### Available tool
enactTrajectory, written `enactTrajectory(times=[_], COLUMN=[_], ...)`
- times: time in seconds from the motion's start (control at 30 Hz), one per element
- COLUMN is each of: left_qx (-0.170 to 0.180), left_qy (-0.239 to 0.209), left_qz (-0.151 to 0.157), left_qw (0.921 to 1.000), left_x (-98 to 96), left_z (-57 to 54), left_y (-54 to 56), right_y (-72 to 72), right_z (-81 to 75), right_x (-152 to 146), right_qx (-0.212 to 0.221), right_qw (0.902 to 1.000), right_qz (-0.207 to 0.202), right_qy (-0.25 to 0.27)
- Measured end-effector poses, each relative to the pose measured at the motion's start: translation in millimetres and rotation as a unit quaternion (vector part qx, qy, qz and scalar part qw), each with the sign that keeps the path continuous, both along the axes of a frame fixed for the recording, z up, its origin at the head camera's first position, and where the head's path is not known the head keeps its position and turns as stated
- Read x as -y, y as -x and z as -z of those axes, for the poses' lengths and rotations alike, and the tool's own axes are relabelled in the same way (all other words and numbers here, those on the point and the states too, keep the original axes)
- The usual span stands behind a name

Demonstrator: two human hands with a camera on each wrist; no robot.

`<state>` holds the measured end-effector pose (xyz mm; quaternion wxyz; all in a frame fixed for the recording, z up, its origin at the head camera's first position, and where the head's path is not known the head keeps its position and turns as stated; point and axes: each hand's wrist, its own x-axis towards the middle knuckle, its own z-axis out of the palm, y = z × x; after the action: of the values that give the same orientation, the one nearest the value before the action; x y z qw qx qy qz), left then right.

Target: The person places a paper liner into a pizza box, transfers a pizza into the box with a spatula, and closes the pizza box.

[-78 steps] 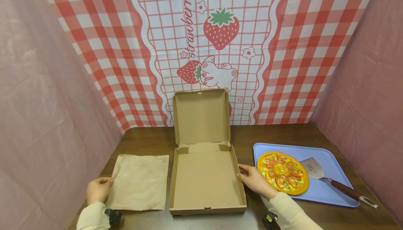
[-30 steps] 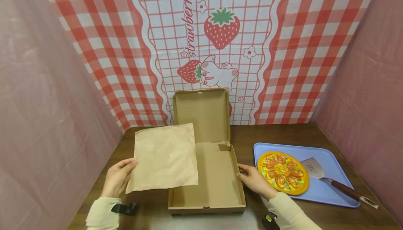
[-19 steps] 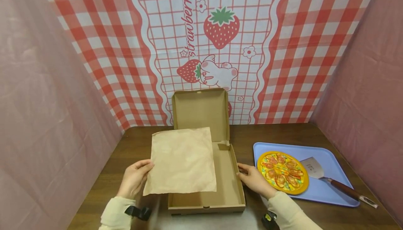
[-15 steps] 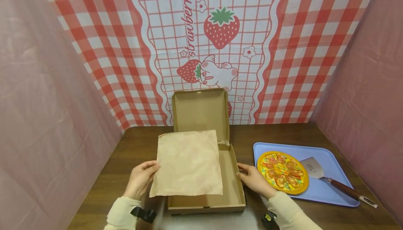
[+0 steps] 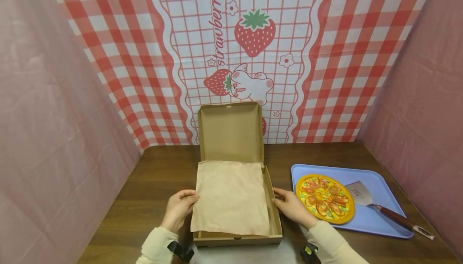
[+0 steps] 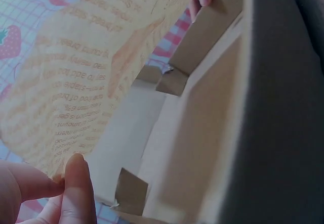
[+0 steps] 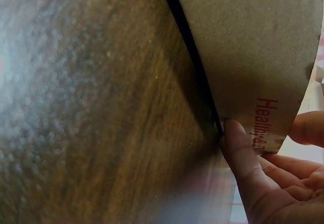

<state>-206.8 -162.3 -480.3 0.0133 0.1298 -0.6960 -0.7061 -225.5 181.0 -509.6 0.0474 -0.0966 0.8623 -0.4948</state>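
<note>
"What are the hands holding?"

"On my screen, the left hand [image 5: 179, 209] pinches the paper [image 5: 231, 197] by its left edge, thumb to finger. The right hand [image 5: 293, 209] grips the right side of the box [image 5: 217, 241]."

"Where's the paper?"

"Tilted over the open box, not flat inside. I'd slide it a little right, hold the box steady and let it down softly, so it won't crumple."

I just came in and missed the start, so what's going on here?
A person's left hand pinches the left edge of a brown paper sheet, holding it over an open cardboard box. The sheet does not lie flat inside yet. The right hand holds the box's right side. To the right, a pizza and a spatula lie on a blue tray.
</note>
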Motion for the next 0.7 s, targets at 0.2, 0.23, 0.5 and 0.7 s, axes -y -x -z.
enactTrajectory(times=[0.2,0.23,0.5,0.7], left_qx=[0.005,0.005,0.004,-0.007], left_qy=[0.018,0.021,0.054,0.061], left_qz=[-0.006,-0.007,-0.012,-0.006], left_qw=[0.9998,0.9997,0.9984,0.9981], left_x=[-8.5,-9.4,-16.1,-18.3], left_z=[2.9,3.0,4.9,7.9], left_y=[-1.5,-1.9,-2.6,-3.5], right_y=[-0.9,-1.3,-0.7,-1.4], right_z=[-0.5,-0.9,-0.5,-1.8], right_x=[0,0,0,2], right_qx=[-0.006,-0.006,-0.001,0.007], right_qw=[1.0,1.0,1.0,0.9999], right_qz=[-0.002,-0.004,0.003,0.012], right_qy=[0.002,0.004,0.004,0.007])
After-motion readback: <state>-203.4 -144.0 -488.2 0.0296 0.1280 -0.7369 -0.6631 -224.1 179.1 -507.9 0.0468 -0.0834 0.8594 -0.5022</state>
